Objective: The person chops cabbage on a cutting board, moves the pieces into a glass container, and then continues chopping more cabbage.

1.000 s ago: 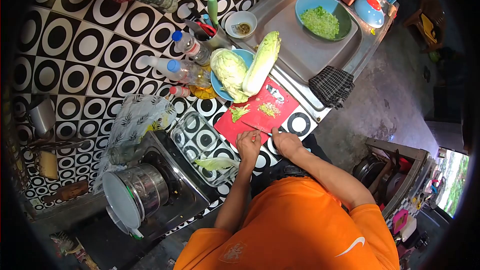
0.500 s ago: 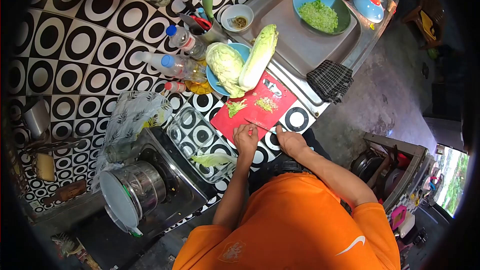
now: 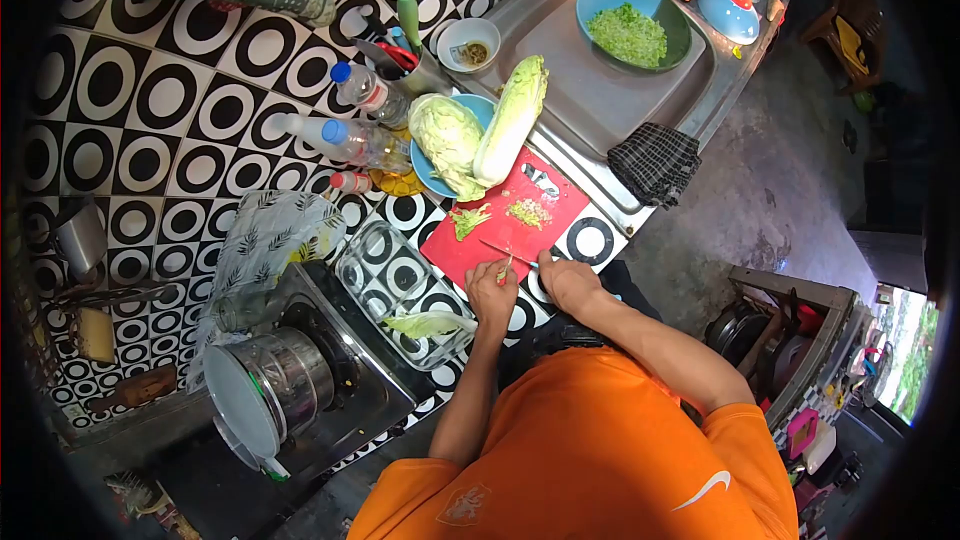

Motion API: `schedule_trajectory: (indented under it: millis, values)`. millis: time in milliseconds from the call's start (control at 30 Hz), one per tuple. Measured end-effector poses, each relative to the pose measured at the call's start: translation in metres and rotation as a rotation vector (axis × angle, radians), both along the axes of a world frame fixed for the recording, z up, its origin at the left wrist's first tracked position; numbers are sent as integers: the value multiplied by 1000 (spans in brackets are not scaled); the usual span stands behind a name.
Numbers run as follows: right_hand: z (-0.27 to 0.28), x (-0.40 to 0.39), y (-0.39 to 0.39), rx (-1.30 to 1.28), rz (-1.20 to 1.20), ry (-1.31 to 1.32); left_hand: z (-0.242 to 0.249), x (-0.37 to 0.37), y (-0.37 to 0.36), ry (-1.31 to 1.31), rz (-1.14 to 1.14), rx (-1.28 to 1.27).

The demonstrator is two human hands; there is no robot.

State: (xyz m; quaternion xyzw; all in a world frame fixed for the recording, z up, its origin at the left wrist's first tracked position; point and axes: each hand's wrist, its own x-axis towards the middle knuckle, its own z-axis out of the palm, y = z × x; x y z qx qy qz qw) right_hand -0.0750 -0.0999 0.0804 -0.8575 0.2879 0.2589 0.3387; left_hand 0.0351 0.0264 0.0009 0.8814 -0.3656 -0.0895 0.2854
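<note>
My right hand [image 3: 568, 283] is closed around a knife [image 3: 510, 252], whose thin blade points left over the red cutting board [image 3: 455, 258]. Beside the blade, my left hand [image 3: 490, 288] pinches a small pale piece of vegetable [image 3: 506, 267] at the board's near edge. Most of that piece is hidden by my fingers. Farther up the board lie a small heap of chopped pale bits [image 3: 528, 212] and some green leaf scraps [image 3: 468, 221]. A blue plate [image 3: 428, 172] just beyond the board bears a round cabbage [image 3: 446, 136] and a long napa cabbage [image 3: 511, 127].
A bowl of chopped greens [image 3: 627, 35] stands on the metal sink top [image 3: 560, 50], with a dark checked cloth [image 3: 655, 162] at its edge. Bottles [image 3: 365, 143] stand left of the plate. A clear container [image 3: 375, 275] and a stove with a pot [image 3: 290, 370] are at left.
The knife and right hand have shifted slightly left, closer to my left hand. A pale piece now shows upright between my left fingers. The whole view has moved a little.
</note>
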Motion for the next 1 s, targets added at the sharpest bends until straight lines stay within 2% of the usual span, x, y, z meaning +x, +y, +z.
schedule_trajectory:
  millis: [133,467,600,1000]
  values:
    - [6,-6,0,-18,3,-11,-1,2,-4,36,25,46]
    - [-42,-30,8,-75,-46,-85,0,3,-9,11,-10,-8]
    - [-27,-18,-1,-4,17,24,3,-1,-9,51,-10,42]
    - [4,-2,8,20,-37,40,2,4,-5,-9,10,28]
